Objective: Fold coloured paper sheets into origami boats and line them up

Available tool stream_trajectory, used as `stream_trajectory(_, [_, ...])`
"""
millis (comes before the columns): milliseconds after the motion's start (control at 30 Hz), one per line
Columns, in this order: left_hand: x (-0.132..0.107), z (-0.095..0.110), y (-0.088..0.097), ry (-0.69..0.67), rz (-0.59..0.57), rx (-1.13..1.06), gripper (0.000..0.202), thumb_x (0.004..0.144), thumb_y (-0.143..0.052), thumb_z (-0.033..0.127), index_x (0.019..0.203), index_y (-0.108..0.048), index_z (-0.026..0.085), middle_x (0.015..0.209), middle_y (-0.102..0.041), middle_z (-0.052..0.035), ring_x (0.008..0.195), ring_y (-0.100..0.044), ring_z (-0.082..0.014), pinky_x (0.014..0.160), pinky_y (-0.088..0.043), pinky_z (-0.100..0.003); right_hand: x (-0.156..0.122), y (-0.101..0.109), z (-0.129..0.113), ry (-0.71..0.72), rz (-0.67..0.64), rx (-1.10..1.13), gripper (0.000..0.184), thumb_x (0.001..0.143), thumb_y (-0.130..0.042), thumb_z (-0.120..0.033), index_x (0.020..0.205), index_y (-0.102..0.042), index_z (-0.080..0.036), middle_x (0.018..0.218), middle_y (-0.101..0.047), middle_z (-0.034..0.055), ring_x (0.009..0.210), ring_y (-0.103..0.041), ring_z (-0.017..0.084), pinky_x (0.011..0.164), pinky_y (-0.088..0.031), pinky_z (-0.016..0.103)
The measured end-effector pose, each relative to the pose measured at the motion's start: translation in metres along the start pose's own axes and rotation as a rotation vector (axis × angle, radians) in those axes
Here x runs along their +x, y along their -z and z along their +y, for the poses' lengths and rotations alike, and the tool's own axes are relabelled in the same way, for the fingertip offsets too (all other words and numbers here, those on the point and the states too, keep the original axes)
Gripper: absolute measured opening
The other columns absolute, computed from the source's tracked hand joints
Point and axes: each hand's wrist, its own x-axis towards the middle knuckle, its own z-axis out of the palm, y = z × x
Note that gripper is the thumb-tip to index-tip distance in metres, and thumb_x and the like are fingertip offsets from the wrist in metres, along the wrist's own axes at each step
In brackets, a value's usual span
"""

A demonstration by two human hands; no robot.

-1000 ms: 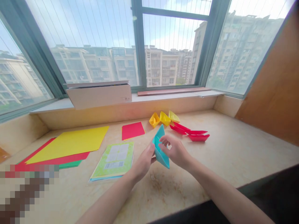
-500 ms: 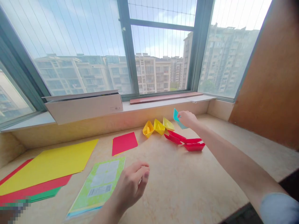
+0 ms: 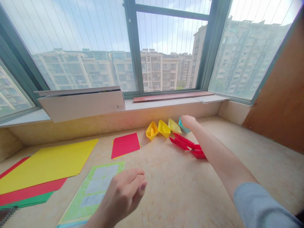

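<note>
My right hand (image 3: pixel 188 121) reaches to the back of the stone-like surface, its fingers closed on a blue folded paper boat (image 3: pixel 184 128). Just left of it sit a pale yellow paper boat (image 3: pixel 174 127), a yellow one (image 3: pixel 164 129) and an orange-yellow one (image 3: pixel 152 131) in a row. Red paper boats (image 3: pixel 178 143) lie nearer to me, partly hidden by my right forearm. My left hand (image 3: pixel 125 191) hovers with fingers curled together and nothing visible in them. Below it is a green printed packet (image 3: pixel 95 179), whose right side the hand covers.
A small stack of red square paper (image 3: pixel 125 145) lies left of the boats. Large yellow sheets (image 3: pixel 52 161), with red and green ones under them, spread at the far left. A white box (image 3: pixel 83 104) and a reddish board (image 3: pixel 173 96) rest on the window ledge.
My right hand has lowered the blue boat beside the pale yellow one, bringing it into the row. My left hand stays curled over the packet. The view has shifted slightly.
</note>
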Motion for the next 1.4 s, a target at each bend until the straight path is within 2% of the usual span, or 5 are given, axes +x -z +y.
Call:
stream_trajectory(500, [0.004,-0.001,0.001,0.041,-0.03,-0.03,0.032,0.097,-0.041,0.02,0.071,-0.059,0.018,0.076,-0.066,-0.0046,0.065,-0.061,-0.0144,0.06,-0.046,-0.024,-0.049,0.033,0.012,0.008,0.123,-0.043,0.031,0.097,-0.061,-0.034,0.123,-0.06,-0.017,0.124,-0.062,0.0094,0.104,-0.064,0.022,0.088,-0.056,0.043])
stream_trajectory(700, [0.002,-0.001,-0.005,0.069,-0.091,0.016,0.039,0.1,-0.037,0.026,0.07,-0.062,0.018,0.074,-0.066,-0.0057,0.065,-0.061,-0.0152,0.06,-0.044,-0.025,-0.106,0.043,-0.034,0.206,0.314,-0.009,0.027,0.1,-0.043,-0.015,0.114,-0.066,-0.015,0.108,-0.072,0.0156,0.105,-0.067,0.027,0.091,-0.048,0.039])
stream_trajectory(1033, [-0.001,-0.001,-0.009,0.103,-0.092,-0.014,0.046,0.101,-0.037,0.033,0.069,-0.066,0.018,0.072,-0.066,-0.009,0.06,-0.06,-0.0174,0.056,-0.039,-0.027,-0.204,0.018,-0.165,0.683,0.349,0.193,0.024,0.094,-0.05,-0.019,0.08,-0.07,-0.019,0.085,-0.075,0.0097,0.082,-0.07,0.023,0.073,-0.045,0.029])
stream_trajectory(1200, [-0.003,-0.004,-0.011,0.161,-0.068,-0.064,0.043,0.101,-0.038,0.034,0.077,-0.07,0.019,0.083,-0.071,-0.0109,0.069,-0.065,-0.0198,0.061,-0.043,-0.028,-0.233,-0.013,-0.167,0.701,0.379,0.387,0.023,0.092,-0.049,-0.015,0.089,-0.071,-0.018,0.091,-0.076,0.0078,0.086,-0.069,0.022,0.077,-0.046,0.029])
stream_trajectory(1400, [0.0,-0.005,-0.011,0.339,-0.185,-0.012,0.044,0.1,-0.039,0.038,0.08,-0.072,0.018,0.081,-0.07,-0.0104,0.074,-0.066,-0.0214,0.071,-0.048,-0.03,-0.223,-0.039,-0.142,0.575,0.359,0.546,0.029,0.095,-0.046,-0.022,0.105,-0.072,-0.018,0.101,-0.078,0.0087,0.092,-0.072,0.023,0.08,-0.051,0.032])
